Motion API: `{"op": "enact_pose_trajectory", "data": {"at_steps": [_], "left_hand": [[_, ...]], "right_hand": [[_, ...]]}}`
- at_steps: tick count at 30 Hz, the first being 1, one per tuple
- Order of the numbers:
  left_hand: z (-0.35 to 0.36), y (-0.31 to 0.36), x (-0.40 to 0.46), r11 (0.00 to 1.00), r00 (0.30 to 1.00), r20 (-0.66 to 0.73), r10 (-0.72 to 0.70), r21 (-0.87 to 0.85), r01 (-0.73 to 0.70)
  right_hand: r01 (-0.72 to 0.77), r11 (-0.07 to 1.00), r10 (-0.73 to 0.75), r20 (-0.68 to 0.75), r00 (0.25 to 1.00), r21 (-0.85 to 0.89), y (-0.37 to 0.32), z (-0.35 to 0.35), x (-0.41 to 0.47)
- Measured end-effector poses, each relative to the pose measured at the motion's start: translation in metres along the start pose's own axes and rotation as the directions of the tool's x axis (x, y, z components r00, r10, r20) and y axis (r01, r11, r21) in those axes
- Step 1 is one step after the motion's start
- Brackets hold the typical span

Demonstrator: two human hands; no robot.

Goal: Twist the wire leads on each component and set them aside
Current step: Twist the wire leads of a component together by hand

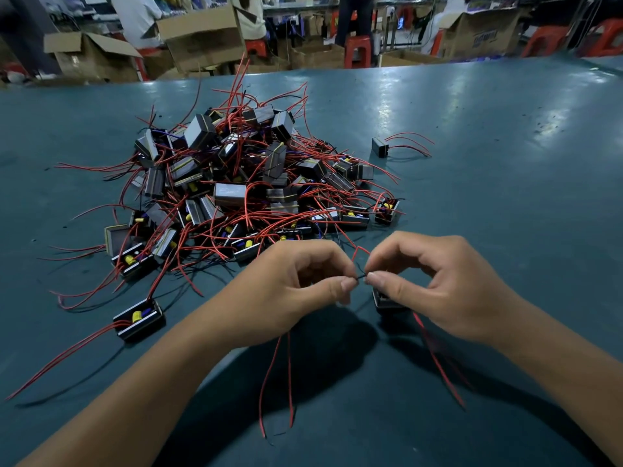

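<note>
My left hand [296,288] and my right hand [435,284] meet above the near middle of the teal table [505,197]. Each pinches a thin dark wire lead [361,276] between thumb and forefinger, fingertips almost touching. A small black component [384,303] hangs under my right hand, mostly hidden by it. Its red leads [438,362] trail down to the right, and two more red leads [286,375] hang below my left hand. A big pile of black components with red wires [236,183] lies beyond my hands.
One component with red leads [380,147] lies alone at the right of the pile. Another single one [139,319] sits at the near left. Cardboard boxes [199,35], red stools [357,50] and standing people fill the space past the table's far edge.
</note>
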State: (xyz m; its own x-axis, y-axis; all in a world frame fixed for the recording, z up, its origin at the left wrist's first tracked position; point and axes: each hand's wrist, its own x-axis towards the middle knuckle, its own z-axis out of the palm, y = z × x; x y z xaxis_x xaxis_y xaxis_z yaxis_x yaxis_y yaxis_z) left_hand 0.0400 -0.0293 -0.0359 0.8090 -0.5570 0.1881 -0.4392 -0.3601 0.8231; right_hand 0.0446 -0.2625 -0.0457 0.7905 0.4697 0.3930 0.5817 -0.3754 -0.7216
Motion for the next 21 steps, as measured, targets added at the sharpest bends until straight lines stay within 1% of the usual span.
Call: {"op": "enact_pose_trajectory", "data": {"at_steps": [3,5,7,9,12,13,15,18,21], "left_hand": [[0.003,-0.001,0.001,0.998,0.996,-0.082,0.018,-0.061,-0.023],[0.005,-0.002,0.002,0.996,0.988,-0.153,0.036,-0.08,-0.049],[0.007,-0.002,0.002,0.994,0.979,-0.192,0.061,-0.073,-0.076],[0.008,-0.002,0.003,0.994,0.973,-0.202,0.113,0.009,-0.113],[0.008,0.001,0.005,0.959,0.952,-0.21,0.224,0.222,-0.177],[0.008,0.002,0.005,0.949,0.947,-0.215,0.239,0.261,-0.18],[0.008,0.004,0.004,0.963,0.952,-0.239,0.19,0.233,-0.134],[0.012,0.006,0.002,0.995,0.962,-0.269,0.055,0.096,-0.03],[0.015,0.011,0.003,1.0,0.949,-0.313,-0.023,-0.006,0.023]], "right_hand": [[-0.04,0.996,0.044,-0.045,0.998,0.081,0.001,0.007,0.0],[-0.057,0.993,0.062,-0.053,0.997,0.102,0.001,0.009,0.0],[-0.069,0.992,0.075,-0.05,0.996,0.107,0.001,0.01,0.0],[-0.074,0.991,0.079,-0.039,0.996,0.114,0.0,0.012,0.0],[-0.068,0.988,0.073,-0.033,0.997,0.137,-0.003,0.014,0.0],[-0.07,0.986,0.076,-0.032,0.997,0.151,-0.003,0.015,0.0],[-0.07,0.985,0.077,-0.037,0.996,0.159,-0.004,0.015,0.001],[-0.029,0.994,0.036,-0.063,0.997,0.108,-0.005,0.016,0.001],[0.004,0.999,0.0,-0.082,0.997,0.053,-0.005,0.017,0.001]]}}
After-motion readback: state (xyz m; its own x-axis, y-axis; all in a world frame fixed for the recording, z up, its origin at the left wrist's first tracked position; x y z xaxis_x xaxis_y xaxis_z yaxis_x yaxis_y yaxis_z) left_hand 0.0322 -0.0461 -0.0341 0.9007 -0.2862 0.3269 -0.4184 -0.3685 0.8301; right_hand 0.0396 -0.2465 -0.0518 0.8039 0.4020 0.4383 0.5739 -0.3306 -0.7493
